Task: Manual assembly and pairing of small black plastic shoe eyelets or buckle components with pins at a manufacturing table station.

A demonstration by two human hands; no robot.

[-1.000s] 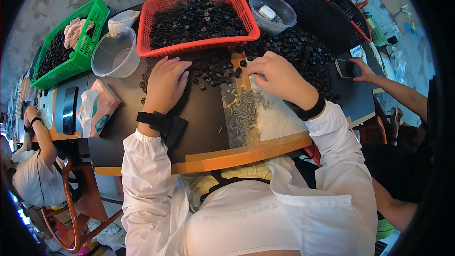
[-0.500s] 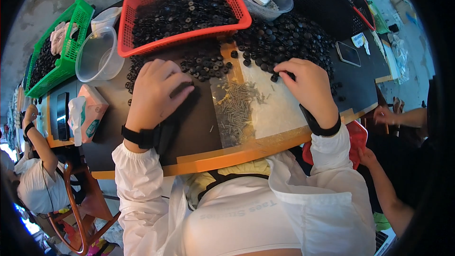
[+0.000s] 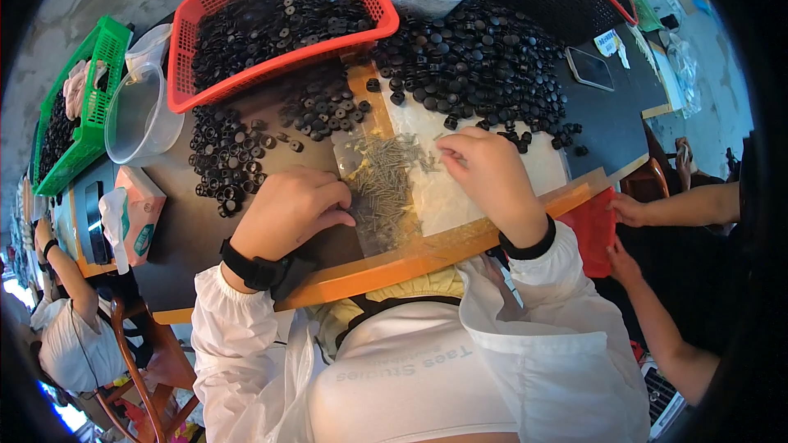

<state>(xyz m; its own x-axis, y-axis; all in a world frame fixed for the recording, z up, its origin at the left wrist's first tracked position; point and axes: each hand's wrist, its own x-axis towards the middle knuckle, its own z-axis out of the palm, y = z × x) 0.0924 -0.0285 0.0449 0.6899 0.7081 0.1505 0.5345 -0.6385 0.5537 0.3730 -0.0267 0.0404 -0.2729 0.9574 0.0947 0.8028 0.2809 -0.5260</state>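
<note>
My left hand (image 3: 297, 207) hovers over the dark tabletop beside the left edge of a heap of small metal pins (image 3: 384, 189). Its fingers are curled with the thumb alongside; whatever they may hold is hidden. On the heap's other side, my right hand (image 3: 486, 171) is closed in a pinch near the heap's upper right edge, over a pale sheet (image 3: 460, 197). Anything between those fingertips is too small to make out. Round black caps (image 3: 484, 57) lie piled beyond the right hand. Hollow black ring-like parts (image 3: 226, 152) and black discs with centre holes (image 3: 320, 111) lie beyond the left.
A red basket (image 3: 283, 68) of black parts stands at the back, beside a clear tub (image 3: 447, 2) holding a white case. A green basket (image 3: 94, 111), an empty clear tub (image 3: 123, 143) and a tissue box (image 3: 146, 205) are left. A co-worker's hands (image 3: 628, 213) hold a red container (image 3: 587, 234) at right.
My left hand has come nearer and to the right, uncovering the ring-like parts. My right hand has left the cap pile's edge and moved left and nearer, toward the pins.
</note>
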